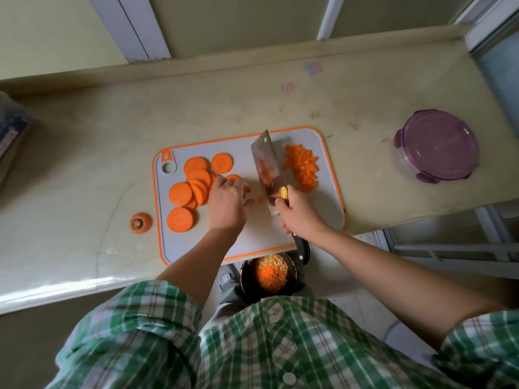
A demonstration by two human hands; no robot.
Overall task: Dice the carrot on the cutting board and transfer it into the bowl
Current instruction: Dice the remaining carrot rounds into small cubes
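A grey cutting board [317, 209] with an orange rim lies on the counter. Several round carrot slices [181, 193] are spread over its left half. A heap of diced carrot [302, 167] lies at its right. My right hand [300, 214] grips the handle of a cleaver [265, 167], whose blade stands on the board between slices and dice. My left hand [227, 202] rests over the slices, fingertips reaching one at the pile's right edge. A dark bowl [271, 272] with diced orange and yellow bits sits below the counter's front edge.
A carrot top end [141, 223] lies on the counter left of the board. A clear container with a purple lid [438, 146] stands at the right. A box [11, 136] sits at the far left edge. One loose carrot bit [259, 198] lies beside the blade.
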